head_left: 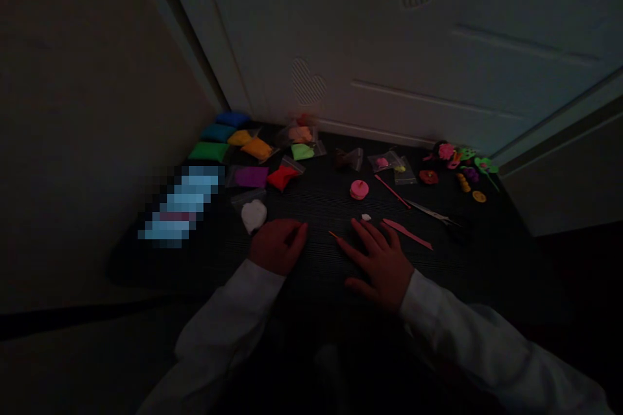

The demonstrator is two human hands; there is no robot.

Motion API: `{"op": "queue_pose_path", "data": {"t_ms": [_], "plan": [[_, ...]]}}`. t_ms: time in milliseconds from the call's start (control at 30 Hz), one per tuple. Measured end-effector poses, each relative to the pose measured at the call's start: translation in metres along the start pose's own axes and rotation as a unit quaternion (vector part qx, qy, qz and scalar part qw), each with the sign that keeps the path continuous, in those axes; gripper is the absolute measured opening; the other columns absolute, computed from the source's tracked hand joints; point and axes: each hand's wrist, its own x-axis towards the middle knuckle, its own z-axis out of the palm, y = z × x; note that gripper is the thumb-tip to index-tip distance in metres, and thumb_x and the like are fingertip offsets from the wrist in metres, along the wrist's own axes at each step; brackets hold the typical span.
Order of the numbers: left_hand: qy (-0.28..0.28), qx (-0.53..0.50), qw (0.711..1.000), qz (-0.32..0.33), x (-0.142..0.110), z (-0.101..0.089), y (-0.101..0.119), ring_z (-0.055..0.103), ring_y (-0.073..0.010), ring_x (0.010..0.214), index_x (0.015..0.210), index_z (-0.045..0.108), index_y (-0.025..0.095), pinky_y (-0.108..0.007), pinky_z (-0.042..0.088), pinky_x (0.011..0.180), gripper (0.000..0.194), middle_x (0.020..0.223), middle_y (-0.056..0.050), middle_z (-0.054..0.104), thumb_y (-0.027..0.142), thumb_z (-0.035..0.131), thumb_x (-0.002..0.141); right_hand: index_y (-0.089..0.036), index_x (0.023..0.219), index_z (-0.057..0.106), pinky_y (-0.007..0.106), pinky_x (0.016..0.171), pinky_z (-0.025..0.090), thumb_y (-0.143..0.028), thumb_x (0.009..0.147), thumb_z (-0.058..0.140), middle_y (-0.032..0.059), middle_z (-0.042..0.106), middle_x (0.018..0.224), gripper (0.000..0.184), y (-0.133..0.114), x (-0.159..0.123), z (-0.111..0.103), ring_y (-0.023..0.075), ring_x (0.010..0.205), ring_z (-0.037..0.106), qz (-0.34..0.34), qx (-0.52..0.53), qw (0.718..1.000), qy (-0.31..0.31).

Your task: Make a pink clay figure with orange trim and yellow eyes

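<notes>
My right hand (382, 266) lies spread, palm down, on the dark table (311, 279). Its index fingertip touches the end of a thin orange strand (333, 235), which looks like rolled clay. Just beyond its middle fingers is a small white piece (366, 217). My left hand (280, 246) rests on the table with fingers curled and thumb against them; whatever it may hold is hidden. A bag of white clay (254, 215) lies beside it. Farther back sits a round pink clay piece (359, 190) with a pale layer and a small orange bit on top.
Bagged clay, including purple (252, 176) and red (282, 177), lies back left, near a blurred bright screen (187, 198). To the right are a pink clay tool (407, 233), a thin pink stick (392, 191), scissors (431, 211) and several small clay figures (445, 152). A white door (341, 32) stands behind.
</notes>
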Motion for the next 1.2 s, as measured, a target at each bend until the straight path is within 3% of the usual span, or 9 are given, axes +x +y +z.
{"op": "queue_pose_path", "data": {"t_ms": [233,867,1200], "plan": [[0.002,0.001,1.0,0.005,0.0,0.0,0.0,0.056,-0.0129,0.058,0.07,0.06,0.017,-0.023,0.041,0.055,0.022,0.063,-0.002,0.063,0.033,0.046,0.077,-0.029,0.13,0.025,0.053,0.095,0.008,-0.061,0.076,0.026,0.0127,0.014,0.14,0.062,0.013,0.006,-0.005,0.0292,0.126,0.016,0.03,-0.018,0.999,0.015],[0.01,-0.01,1.0,0.02,0.0,0.001,0.0,0.054,-0.0122,0.055,0.069,0.06,0.014,-0.023,0.04,0.053,0.022,0.061,-0.002,0.061,0.03,0.048,0.077,-0.027,0.13,0.025,0.054,0.095,0.008,-0.063,0.075,0.025,0.0136,0.014,0.14,0.065,0.016,0.007,0.002,0.0293,0.126,0.016,0.007,-0.023,1.0,0.003],[0.03,-0.008,0.999,0.026,0.0,0.002,0.0,0.053,-0.0112,0.055,0.069,0.06,0.014,-0.022,0.04,0.053,0.019,0.061,-0.001,0.061,0.029,0.049,0.076,-0.026,0.131,0.024,0.054,0.095,0.007,-0.064,0.075,0.023,0.0139,0.014,0.14,0.068,0.008,0.021,0.001,0.0284,0.126,0.015,-0.033,-0.006,0.999,-0.005]]}}
